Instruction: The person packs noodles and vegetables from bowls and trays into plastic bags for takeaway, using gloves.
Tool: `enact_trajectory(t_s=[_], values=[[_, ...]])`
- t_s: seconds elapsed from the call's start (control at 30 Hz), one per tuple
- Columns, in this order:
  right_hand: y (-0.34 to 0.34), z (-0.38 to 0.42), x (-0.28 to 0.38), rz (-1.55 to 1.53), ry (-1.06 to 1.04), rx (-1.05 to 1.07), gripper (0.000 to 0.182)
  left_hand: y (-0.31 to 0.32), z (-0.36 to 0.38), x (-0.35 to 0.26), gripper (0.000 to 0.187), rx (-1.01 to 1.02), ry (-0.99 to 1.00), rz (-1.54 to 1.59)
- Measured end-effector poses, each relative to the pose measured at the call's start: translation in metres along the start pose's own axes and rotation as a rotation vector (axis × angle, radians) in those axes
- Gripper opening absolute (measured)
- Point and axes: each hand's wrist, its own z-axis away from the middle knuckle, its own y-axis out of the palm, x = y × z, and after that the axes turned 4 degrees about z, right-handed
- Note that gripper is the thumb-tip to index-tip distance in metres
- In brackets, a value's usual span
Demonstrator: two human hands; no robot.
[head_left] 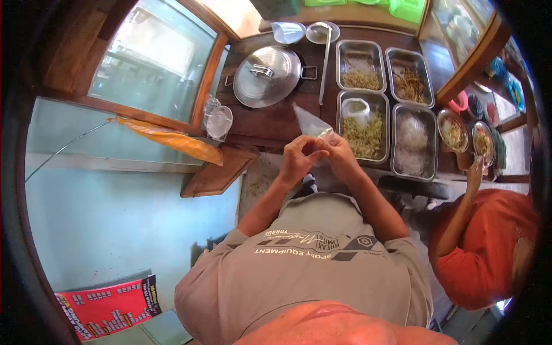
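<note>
A clear plastic bag (311, 122) is gathered between my two hands, its pointed corner sticking up over the table's front edge. My left hand (298, 160) pinches it with thumb and fingers drawn together. My right hand (339, 156) is closed round its other side, touching the left fingertips. The bag's lower part is hidden by my fingers, and I cannot make out any contents. Just right of my hands is a steel tray of chopped greens (363, 133) with a white container (355, 109) in it.
Other trays hold pale noodles (411, 138), shredded food (409, 86) and sprouts (361, 79). A large lidded pot (267, 76) stands at back left, beside a long-handled utensil (326, 63). Clear cups (219, 122) stand left. A co-worker in a red top (483, 247) reaches toward a plate (483, 142).
</note>
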Motion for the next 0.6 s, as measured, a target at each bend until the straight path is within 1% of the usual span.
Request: enact_trajectory(t_s=[0.03,0.13,0.17,0.2,0.23,0.27,0.33,0.37,0.47,0.5,0.6], values=[[-0.009,-0.007,-0.015,-0.065,0.03,0.034,0.024,0.001,0.002,0.007,0.027,-0.012,-0.027,0.032],[-0.005,-0.001,-0.01,-0.196,0.068,0.08,0.023,-0.01,0.01,0.014,0.019,-0.023,-0.017,0.035],[-0.001,0.003,-0.006,-0.227,0.065,0.075,0.022,-0.012,0.012,0.015,0.014,-0.044,-0.057,0.069],[0.0,0.005,-0.003,-0.256,0.062,0.071,0.02,-0.013,0.015,0.016,0.014,-0.087,-0.14,0.099],[-0.003,0.006,-0.003,-0.351,0.048,0.155,0.016,-0.014,0.017,0.017,0.014,-0.128,-0.22,0.131],[-0.004,0.007,-0.003,-0.37,0.042,0.198,0.016,-0.014,0.017,0.018,0.014,-0.168,-0.3,0.165],[-0.003,0.01,-0.003,-0.41,0.035,0.277,0.014,-0.012,0.017,0.023,0.015,-0.203,-0.345,0.303],[0.0,0.01,-0.005,-0.365,0.081,0.259,0.013,-0.011,0.017,0.025,0.015,-0.217,-0.368,0.373],[0.002,0.014,-0.003,0.105,-0.012,0.262,0.013,-0.013,0.009,0.022,0.014,-0.336,-0.559,0.881],[0.0,0.013,-0.003,0.206,-0.027,0.216,0.013,-0.014,0.007,0.018,0.013,-0.359,-0.586,0.902],[-0.008,0.004,-0.011,0.5,-0.074,0.076,0.014,-0.022,0.014,0.045,0.019,-0.146,-0.535,1.025]])
